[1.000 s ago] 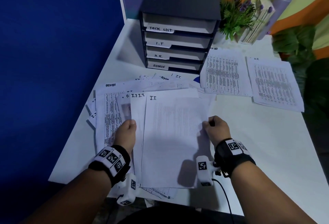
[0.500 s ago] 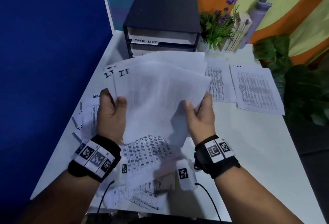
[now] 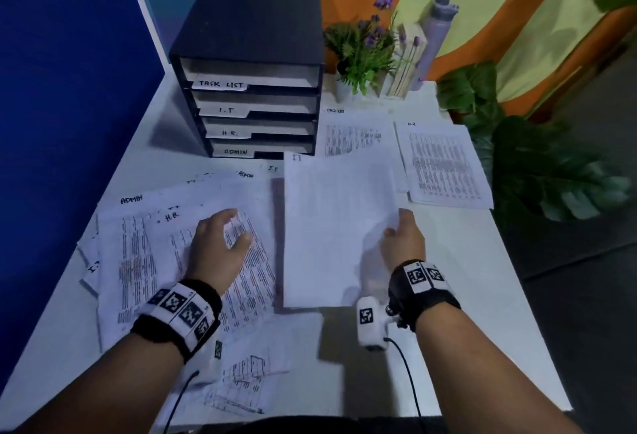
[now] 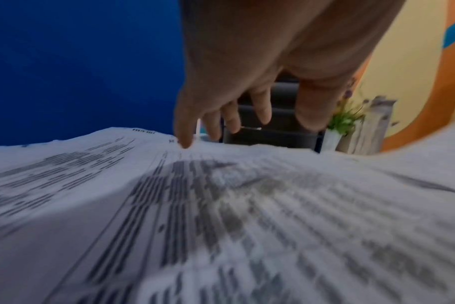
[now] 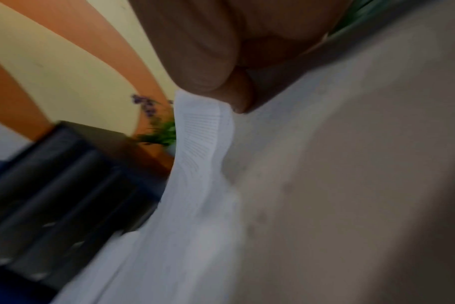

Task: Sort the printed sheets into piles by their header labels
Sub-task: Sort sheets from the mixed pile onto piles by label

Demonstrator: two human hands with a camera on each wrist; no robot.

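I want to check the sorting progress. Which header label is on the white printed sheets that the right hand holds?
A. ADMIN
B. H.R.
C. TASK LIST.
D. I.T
D: the white printed sheets pinched by the right hand show "I.T." handwritten at their top left corner.

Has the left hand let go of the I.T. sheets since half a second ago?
Yes. The left hand has moved left off the I.T. sheets onto the unsorted pile; only the right hand holds them.
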